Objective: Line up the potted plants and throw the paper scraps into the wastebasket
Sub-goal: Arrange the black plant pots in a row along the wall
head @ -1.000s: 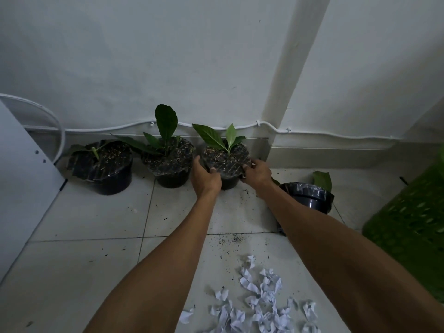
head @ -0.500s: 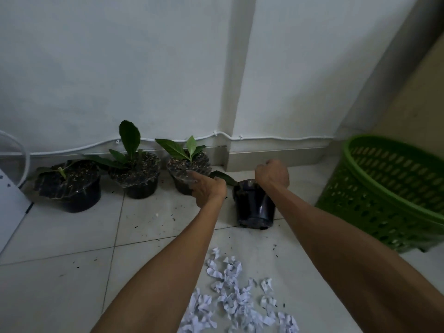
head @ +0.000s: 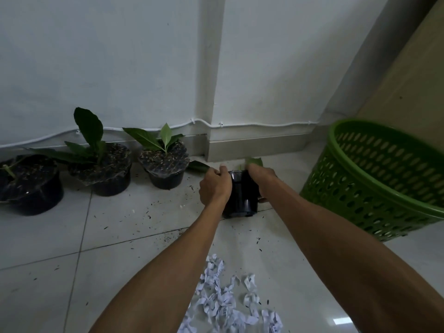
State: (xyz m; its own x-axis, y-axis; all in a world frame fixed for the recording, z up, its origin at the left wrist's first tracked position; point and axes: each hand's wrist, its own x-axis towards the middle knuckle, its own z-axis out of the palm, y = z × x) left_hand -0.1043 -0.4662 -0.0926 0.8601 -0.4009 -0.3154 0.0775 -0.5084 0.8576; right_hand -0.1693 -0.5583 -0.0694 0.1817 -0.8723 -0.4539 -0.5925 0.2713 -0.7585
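Three black potted plants stand in a row along the wall: one at the far left [head: 28, 188], a second with a tall leaf [head: 108, 171], a third [head: 165, 167]. A fourth black pot [head: 242, 198] sits on the floor tiles to the right of the row, with its leaves [head: 254, 161] poking out behind my fingers. My left hand [head: 215, 186] grips its left side and my right hand [head: 263, 181] grips its right side. White paper scraps [head: 228, 301] lie in a heap on the floor between my forearms. A green perforated wastebasket [head: 374, 179] stands at the right.
A white cable [head: 264, 124] runs along the wall above the skirting. A wall pillar [head: 211, 68] juts out behind the fourth pot. A beige panel [head: 413, 75] rises behind the wastebasket. Bits of soil are scattered over the tiles.
Both hands have left the third pot and moved right onto the fourth pot, closing on its sides. My view has swung right, bringing the wastebasket into sight.
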